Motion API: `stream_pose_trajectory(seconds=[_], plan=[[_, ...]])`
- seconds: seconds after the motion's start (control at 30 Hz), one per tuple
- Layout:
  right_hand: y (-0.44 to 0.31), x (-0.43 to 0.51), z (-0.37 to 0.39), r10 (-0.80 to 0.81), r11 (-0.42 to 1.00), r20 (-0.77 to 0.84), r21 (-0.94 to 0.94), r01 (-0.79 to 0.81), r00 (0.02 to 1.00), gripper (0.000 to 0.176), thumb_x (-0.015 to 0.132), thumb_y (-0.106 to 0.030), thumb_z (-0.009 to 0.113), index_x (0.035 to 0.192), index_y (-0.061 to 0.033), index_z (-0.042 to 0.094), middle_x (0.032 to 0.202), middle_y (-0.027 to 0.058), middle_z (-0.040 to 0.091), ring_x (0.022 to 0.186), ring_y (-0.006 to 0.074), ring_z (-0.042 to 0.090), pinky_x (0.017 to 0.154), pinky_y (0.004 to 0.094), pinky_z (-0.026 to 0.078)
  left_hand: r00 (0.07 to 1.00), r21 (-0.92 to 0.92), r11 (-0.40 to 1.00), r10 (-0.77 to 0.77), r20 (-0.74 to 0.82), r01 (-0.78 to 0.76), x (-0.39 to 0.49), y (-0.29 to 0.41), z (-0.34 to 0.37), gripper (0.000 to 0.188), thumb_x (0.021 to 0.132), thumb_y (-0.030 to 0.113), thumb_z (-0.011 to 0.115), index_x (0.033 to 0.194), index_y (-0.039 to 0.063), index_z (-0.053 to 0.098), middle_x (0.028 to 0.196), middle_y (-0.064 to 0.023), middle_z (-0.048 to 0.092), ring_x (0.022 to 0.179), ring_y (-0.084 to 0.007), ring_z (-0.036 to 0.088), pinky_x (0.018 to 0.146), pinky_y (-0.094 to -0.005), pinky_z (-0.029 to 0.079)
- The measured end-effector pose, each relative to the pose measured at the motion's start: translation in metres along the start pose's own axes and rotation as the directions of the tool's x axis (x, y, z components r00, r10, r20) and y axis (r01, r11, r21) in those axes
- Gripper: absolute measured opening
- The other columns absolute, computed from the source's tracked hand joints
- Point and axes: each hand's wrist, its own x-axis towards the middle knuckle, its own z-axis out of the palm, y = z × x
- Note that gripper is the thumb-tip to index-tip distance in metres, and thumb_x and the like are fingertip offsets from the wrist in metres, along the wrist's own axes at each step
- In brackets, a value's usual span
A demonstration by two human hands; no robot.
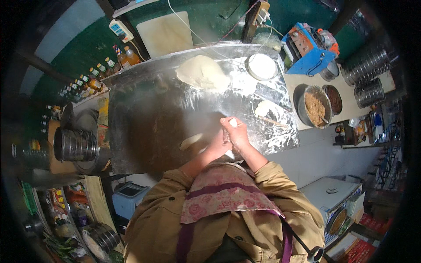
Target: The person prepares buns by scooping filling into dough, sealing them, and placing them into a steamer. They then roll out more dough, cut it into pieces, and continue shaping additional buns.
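Observation:
My left hand (219, 144) and my right hand (237, 132) come together near the front edge of a floured metal worktable (148, 115). Both are closed around a white piece that looks like dough (233, 122). Its end shows above my right fist, and some white also shows below my hands. Most of it is hidden by the fingers. Left of my hands lies a pale strip of dough (190, 141) in shadow. Farther back rests a large mound of dough (202, 72). To the right are a smaller dough piece (264, 107) and a thin wooden stick (272, 121).
A round container of flour (262, 66) stands at the back right. Beyond the right edge are a bowl of brown filling (316, 107) and a blue device (307, 49). Bottles (92, 82) line the left side, near a metal pot (74, 144).

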Motion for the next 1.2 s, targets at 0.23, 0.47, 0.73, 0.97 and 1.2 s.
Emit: stream_pose_trajectory(seconds=[0.23,0.47,0.73,0.97,1.2], plan=[[-0.009,0.005,-0.018,-0.169,0.911,-0.059,-0.39,0.134,0.984,0.036,0.095,-0.029,0.077,0.074,-0.0047,0.063,0.063,0.0,0.059,0.055,0.0088,0.054,0.052,0.0288,0.045,0.96,0.155,0.971,0.144,0.24,-0.185,-0.002,-0.002,-0.011,0.043,0.101,0.019,0.063,0.139,0.0,0.057,0.126,-0.0172,0.067,0.118,-0.0249,0.063,0.104,-0.0389,0.047],[-0.012,0.009,-0.049,-0.139,0.488,0.315,-0.803,0.342,0.939,0.042,0.093,-0.035,0.075,0.111,0.0019,0.064,0.086,0.0209,0.072,0.078,0.0236,0.07,0.071,0.038,0.054,0.998,0.283,0.958,0.052,-0.032,-0.041,-0.003,0.007,-0.019,0.03,0.099,0.016,0.066,0.126,0.001,0.063,0.106,-0.0172,0.071,0.094,-0.0223,0.069,0.085,-0.0386,0.055],[-0.012,0.005,-0.051,-0.161,0.765,0.263,-0.576,0.288,0.951,0.043,0.093,-0.028,0.079,0.124,-0.0011,0.065,0.1,0.0098,0.07,0.082,0.0139,0.063,0.072,0.0299,0.055,0.992,0.357,0.933,0.001,-0.127,0.045,0.005,0.002,-0.013,0.034,0.095,0.015,0.072,0.125,0.001,0.065,0.107,-0.0173,0.073,0.095,-0.0216,0.07,0.084,-0.036,0.056],[-0.016,-0.013,-0.051,-0.225,0.776,0.246,-0.54,0.326,0.943,0.032,0.095,-0.027,0.078,0.114,-0.0026,0.07,0.09,0.0036,0.071,0.079,0.0081,0.062,0.071,0.0275,0.053,0.994,0.341,0.94,0.066,-0.084,-0.034,-0.001,0.015,-0.011,0.03,0.095,0.015,0.07,0.119,-0.001,0.064,0.101,-0.0224,0.07,0.09,-0.0312,0.071,0.08,-0.0402,0.055],[-0.021,-0.018,-0.053,-0.212,0.758,0.319,-0.543,0.361,0.924,0.028,0.098,-0.024,0.075,0.114,-0.0014,0.07,0.091,0.0024,0.072,0.08,0.0073,0.062,0.073,0.0267,0.053,0.97,0.386,0.897,0.243,-0.023,-0.216,-0.007,0.017,-0.01,0.026,0.094,0.014,0.069,0.114,-0.002,0.064,0.102,-0.0264,0.069,0.096,-0.0456,0.068,0.08,-0.0472,0.054]])
